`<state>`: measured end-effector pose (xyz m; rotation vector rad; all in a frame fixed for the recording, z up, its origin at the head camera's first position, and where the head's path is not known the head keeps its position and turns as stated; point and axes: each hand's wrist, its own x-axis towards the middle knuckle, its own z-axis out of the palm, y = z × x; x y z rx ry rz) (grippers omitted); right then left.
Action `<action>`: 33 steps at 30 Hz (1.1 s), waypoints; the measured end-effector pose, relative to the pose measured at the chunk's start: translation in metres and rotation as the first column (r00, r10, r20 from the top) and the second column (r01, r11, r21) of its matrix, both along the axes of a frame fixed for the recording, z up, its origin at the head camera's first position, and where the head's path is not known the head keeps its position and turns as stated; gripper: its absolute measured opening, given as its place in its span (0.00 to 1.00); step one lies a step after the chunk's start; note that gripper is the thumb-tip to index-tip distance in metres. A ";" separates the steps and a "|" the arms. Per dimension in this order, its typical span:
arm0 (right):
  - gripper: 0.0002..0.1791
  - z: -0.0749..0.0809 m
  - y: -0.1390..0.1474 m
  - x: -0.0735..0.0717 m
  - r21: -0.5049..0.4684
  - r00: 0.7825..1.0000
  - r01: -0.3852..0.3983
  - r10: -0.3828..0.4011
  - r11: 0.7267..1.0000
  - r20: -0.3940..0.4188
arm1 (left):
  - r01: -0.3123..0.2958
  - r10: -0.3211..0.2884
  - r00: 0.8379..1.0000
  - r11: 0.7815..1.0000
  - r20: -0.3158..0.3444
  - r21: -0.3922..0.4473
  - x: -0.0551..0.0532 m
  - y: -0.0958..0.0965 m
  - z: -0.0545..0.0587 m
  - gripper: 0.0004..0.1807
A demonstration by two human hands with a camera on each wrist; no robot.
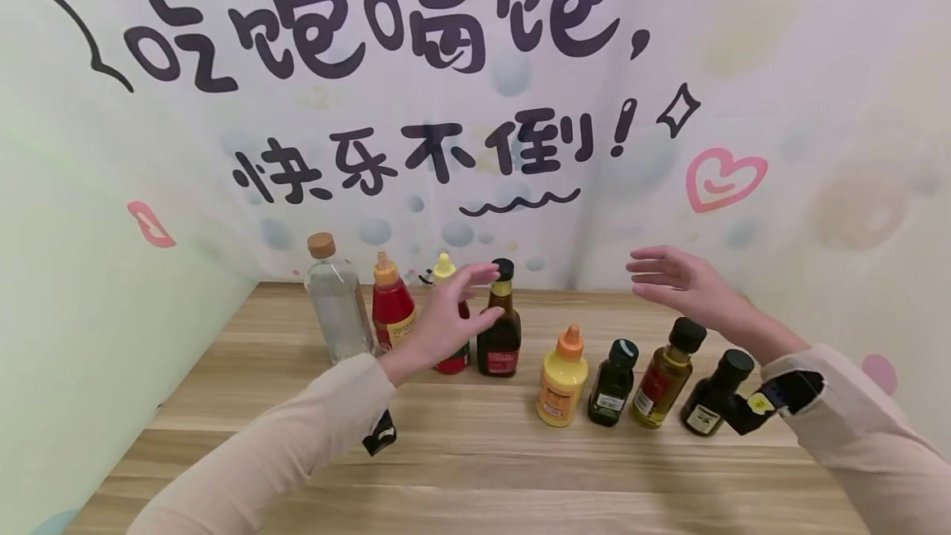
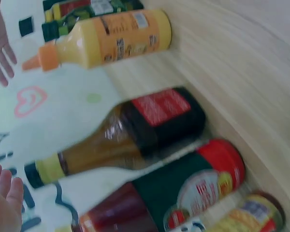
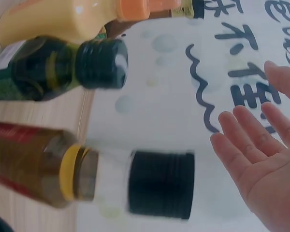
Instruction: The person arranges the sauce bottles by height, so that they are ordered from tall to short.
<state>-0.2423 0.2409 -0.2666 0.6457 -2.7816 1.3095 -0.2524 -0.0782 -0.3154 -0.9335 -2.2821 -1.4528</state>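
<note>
My left hand [image 1: 446, 320] is raised before the back row of bottles, fingers extended and nothing in its grasp. It overlaps a red bottle with a yellow cap [image 1: 451, 362], beside a dark brown sauce bottle [image 1: 499, 349] with a red label. Higher up on the right, my right hand [image 1: 691, 286] hovers with loosely extended fingers, holding nothing. Below it stands an amber bottle with a black cap [image 1: 661, 386]. In the right wrist view, that bottle's black cap [image 3: 162, 184] appears left of the fingers. A yellow squeeze bottle [image 1: 562, 382] with an orange nozzle stands between the hands.
Left at the back are a clear bottle [image 1: 338, 312] with a brown cap and a red squeeze bottle [image 1: 394, 308]. A small dark green bottle [image 1: 612, 386] and a black-capped dark bottle [image 1: 709, 399] flank the amber one. A printed cloth [image 1: 446, 213] hangs behind the wooden table [image 1: 520, 477].
</note>
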 end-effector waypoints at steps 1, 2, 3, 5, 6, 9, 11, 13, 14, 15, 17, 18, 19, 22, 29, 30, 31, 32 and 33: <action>0.28 -0.001 0.003 0.001 0.008 1.000 0.007 -0.007 1.000 -0.008 | 0.015 -0.015 1.000 1.000 -0.001 -0.007 0.000 0.005 -0.001 0.26; 0.28 -0.002 0.007 0.002 0.014 1.000 0.010 -0.010 1.000 -0.016 | 0.027 -0.027 1.000 1.000 -0.003 -0.014 0.001 0.011 -0.003 0.25; 0.27 -0.003 0.010 0.004 0.020 1.000 0.013 -0.013 1.000 -0.027 | 0.037 -0.037 0.999 0.999 -0.009 -0.023 0.001 0.016 -0.004 0.25; 0.27 -0.005 0.016 0.006 0.024 0.999 0.018 -0.017 1.000 -0.040 | 0.051 -0.051 0.999 0.998 -0.002 -0.042 0.002 0.025 -0.007 0.26; 0.27 -0.006 0.018 0.006 0.021 0.999 0.017 -0.016 1.000 -0.043 | 0.058 -0.058 0.998 0.997 0.004 -0.053 0.003 0.030 -0.009 0.26; 0.27 -0.011 0.026 0.008 0.016 0.999 0.014 -0.014 1.000 -0.050 | 0.070 -0.068 0.997 0.994 0.025 -0.081 0.004 0.044 -0.015 0.26; 0.27 -0.014 0.031 0.009 0.010 0.999 0.013 -0.012 1.000 -0.051 | 0.081 -0.077 0.996 0.992 0.045 -0.093 0.004 0.052 -0.019 0.26; 0.27 -0.017 0.035 0.010 0.010 0.999 0.017 -0.016 1.000 -0.049 | 0.088 -0.082 0.995 0.991 0.055 -0.101 0.005 0.060 -0.023 0.26; 0.27 -0.019 0.037 0.011 0.009 0.999 0.018 -0.017 1.000 -0.046 | 0.090 -0.084 0.995 0.990 0.062 -0.104 0.005 0.064 -0.024 0.26; 0.27 -0.021 0.039 0.012 0.006 0.999 0.018 -0.017 1.000 -0.045 | 0.093 -0.086 0.994 0.990 0.071 -0.106 0.005 0.068 -0.026 0.26; 0.27 -0.024 0.042 0.014 0.003 0.999 0.019 -0.019 1.000 -0.042 | 0.096 -0.088 0.993 0.990 0.075 -0.108 0.005 0.074 -0.028 0.26; 0.26 -0.026 0.044 0.015 0.001 0.999 0.017 -0.017 1.000 -0.041 | 0.093 -0.085 0.994 0.989 0.072 -0.113 0.005 0.077 -0.030 0.26; 0.26 -0.028 0.045 0.016 -0.001 0.999 0.014 -0.014 1.000 -0.040 | 0.092 -0.084 0.994 0.989 0.072 -0.113 0.005 0.080 -0.031 0.26; 0.26 -0.033 0.048 0.020 -0.003 0.999 0.008 -0.008 1.000 -0.038 | 0.087 -0.079 0.994 0.990 0.077 -0.114 0.005 0.087 -0.033 0.26; 0.26 -0.041 0.050 0.025 0.063 0.998 0.053 -0.050 0.997 -0.039 | 0.096 -0.076 0.981 0.990 0.180 -0.107 0.001 0.093 -0.042 0.25; 0.27 -0.043 0.050 0.025 0.072 0.998 0.061 -0.059 0.996 -0.030 | 0.104 -0.081 0.975 0.989 0.207 -0.107 0.000 0.093 -0.044 0.24; 0.27 -0.044 0.050 0.026 0.073 0.998 0.066 -0.065 0.995 -0.014 | 0.114 -0.087 0.968 0.988 0.234 -0.106 0.000 0.093 -0.046 0.24; 0.27 -0.046 0.050 0.026 0.070 0.998 0.068 -0.068 0.995 0.004 | 0.125 -0.095 0.961 0.987 0.261 -0.101 0.000 0.093 -0.048 0.23; 0.27 -0.048 0.050 0.026 0.060 0.997 0.070 -0.072 0.996 0.022 | 0.134 -0.103 0.954 0.986 0.283 -0.094 -0.001 0.093 -0.049 0.22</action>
